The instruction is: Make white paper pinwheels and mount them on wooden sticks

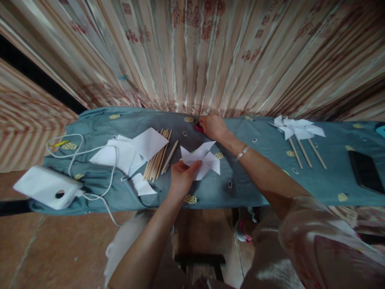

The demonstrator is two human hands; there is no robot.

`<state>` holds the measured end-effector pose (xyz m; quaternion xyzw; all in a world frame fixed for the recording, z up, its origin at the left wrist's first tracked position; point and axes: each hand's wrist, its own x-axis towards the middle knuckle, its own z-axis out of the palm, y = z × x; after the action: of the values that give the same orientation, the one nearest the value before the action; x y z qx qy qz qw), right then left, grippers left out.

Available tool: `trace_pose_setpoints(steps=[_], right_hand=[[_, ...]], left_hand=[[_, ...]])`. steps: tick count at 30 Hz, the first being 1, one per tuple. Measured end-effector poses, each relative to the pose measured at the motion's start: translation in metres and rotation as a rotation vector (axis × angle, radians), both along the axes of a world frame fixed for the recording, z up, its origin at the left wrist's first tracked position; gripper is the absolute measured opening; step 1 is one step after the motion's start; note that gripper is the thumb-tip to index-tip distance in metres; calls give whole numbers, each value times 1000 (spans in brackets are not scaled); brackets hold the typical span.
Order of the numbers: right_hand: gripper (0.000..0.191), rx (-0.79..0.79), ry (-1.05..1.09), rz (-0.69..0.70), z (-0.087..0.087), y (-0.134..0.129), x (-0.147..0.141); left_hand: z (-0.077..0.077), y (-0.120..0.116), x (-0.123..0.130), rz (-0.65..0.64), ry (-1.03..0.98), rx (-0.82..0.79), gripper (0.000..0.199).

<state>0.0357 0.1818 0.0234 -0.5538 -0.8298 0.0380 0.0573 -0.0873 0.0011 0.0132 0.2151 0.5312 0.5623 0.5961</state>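
My left hand pinches a white paper pinwheel near its centre, thumb on top, with the folded blades spread out. Farther back, my right hand reaches over a small red and black object by the cloth's far edge. Its fingers touch this object, whose kind I cannot make out. Left of the pinwheel lies a bundle of thin wooden sticks, with a few more sticks beside it. White paper sheets overlap the bundle's left side.
Several finished pinwheels on sticks lie at the right, near a dark phone. A white power bank with a white cable sits at the left. The teal cloth covers a narrow table before a curtain.
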Motion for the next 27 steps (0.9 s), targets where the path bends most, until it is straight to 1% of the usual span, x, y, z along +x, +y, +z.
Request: trace_pose_setpoints(steps=[9, 10, 12, 14, 16, 17, 18, 19, 20, 23, 25, 27], right_hand=[[28, 25, 148, -72, 1, -1, 9], [27, 26, 190, -84, 0, -1, 12], [24, -5, 367, -122, -4, -4, 19], [22, -83, 646, -172, -8, -15, 29], [22, -148, 829, -198, -12, -36, 43], [22, -159, 868, -200, -13, -51, 51], [22, -147, 865, -195, -14, -67, 59], [22, -126, 814, -186, -15, -85, 67], [22, -95, 709, -180, -16, -103, 75], [22, 36, 262, -133, -21, -149, 93], [26, 67, 53, -55, -28, -169, 98], [30, 92, -3, 13, -37, -181, 100]], left_hand=[[6, 1, 1, 18, -16, 13, 22], [7, 1, 1, 21, -13, 8, 22], [7, 2, 1, 17, -14, -1, 23], [6, 1, 2, 12, -28, -2, 24], [6, 0, 4, 15, -39, 7, 25], [5, 0, 4, 16, -38, 12, 25], [5, -1, 5, 19, -33, 15, 25], [5, -2, 7, 18, -29, 17, 25], [5, -2, 8, 16, -28, 14, 25], [6, -4, 15, 3, -44, 1, 24], [8, -5, 21, -7, -59, 7, 24], [9, -5, 26, -13, -66, 15, 25]])
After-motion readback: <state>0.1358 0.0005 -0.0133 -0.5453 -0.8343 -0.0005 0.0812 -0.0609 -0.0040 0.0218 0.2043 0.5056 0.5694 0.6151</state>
